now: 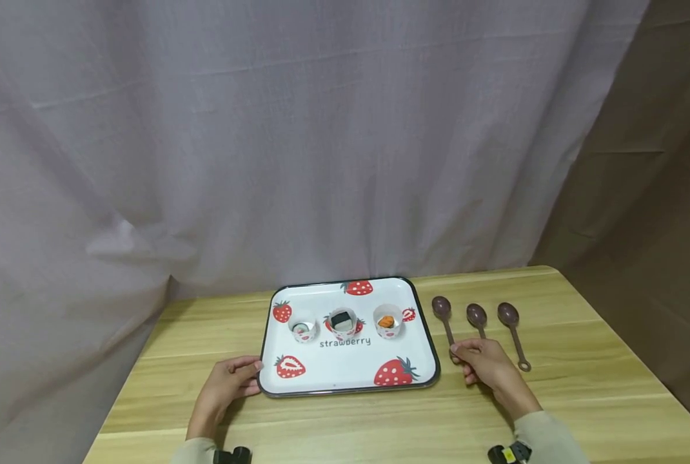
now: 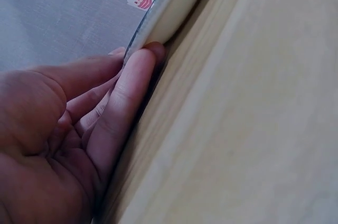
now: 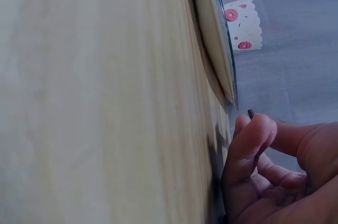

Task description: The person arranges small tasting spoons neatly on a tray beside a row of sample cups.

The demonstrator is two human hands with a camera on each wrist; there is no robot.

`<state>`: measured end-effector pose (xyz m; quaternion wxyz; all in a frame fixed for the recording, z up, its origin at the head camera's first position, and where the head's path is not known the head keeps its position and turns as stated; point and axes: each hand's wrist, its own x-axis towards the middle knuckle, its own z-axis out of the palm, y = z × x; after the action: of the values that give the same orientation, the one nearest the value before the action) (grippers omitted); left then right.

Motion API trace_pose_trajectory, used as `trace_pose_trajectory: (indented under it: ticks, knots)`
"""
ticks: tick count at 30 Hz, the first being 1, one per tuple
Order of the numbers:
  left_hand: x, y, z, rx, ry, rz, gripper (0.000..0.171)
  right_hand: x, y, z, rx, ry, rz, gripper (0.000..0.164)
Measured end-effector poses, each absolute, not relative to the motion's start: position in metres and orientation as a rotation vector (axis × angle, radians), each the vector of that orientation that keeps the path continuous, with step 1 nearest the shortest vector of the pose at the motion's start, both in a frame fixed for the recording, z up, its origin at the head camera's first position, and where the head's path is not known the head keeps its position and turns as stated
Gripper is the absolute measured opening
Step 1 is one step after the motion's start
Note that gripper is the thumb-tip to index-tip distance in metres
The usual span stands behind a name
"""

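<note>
A white strawberry-print tray (image 1: 345,370) with a dark rim lies on the table. My left hand (image 1: 229,385) pinches its left edge, thumb over the rim and fingers against the underside, as the left wrist view shows. Three patterned paper cups stand on the tray: a left cup (image 1: 304,336) with a small round roll, a middle cup (image 1: 344,333) with a black-and-white piece, a right cup (image 1: 388,332) with an orange piece. My right hand (image 1: 487,365) pinches the handle end of the leftmost brown spoon (image 1: 442,308), right of the tray. That hand hides the middle spoon's lower handle.
Right of the held spoon lie a middle brown spoon (image 1: 476,314) and a right brown spoon (image 1: 509,314) with a ring at its handle end. The wooden table (image 1: 345,428) meets a grey curtain (image 1: 322,161) behind; a brown curtain (image 1: 641,258) hangs along the right.
</note>
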<state>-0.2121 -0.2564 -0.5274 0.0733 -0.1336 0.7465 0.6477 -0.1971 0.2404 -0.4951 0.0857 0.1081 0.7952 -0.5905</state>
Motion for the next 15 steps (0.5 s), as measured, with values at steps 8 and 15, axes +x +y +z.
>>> trace_pose_trajectory:
  ticks: [8, 15]
  knots:
    - [-0.209, -0.256, -0.528, -0.384, 2.248, 1.967, 0.037, -0.196, 0.234, -0.494, 0.329, 2.404, -1.766, 0.031]
    - [-0.207, -0.253, -0.526, -0.361, 2.256, 1.985, 0.035, -0.193, 0.228, -0.484, 0.310, 2.447, -1.808, 0.029]
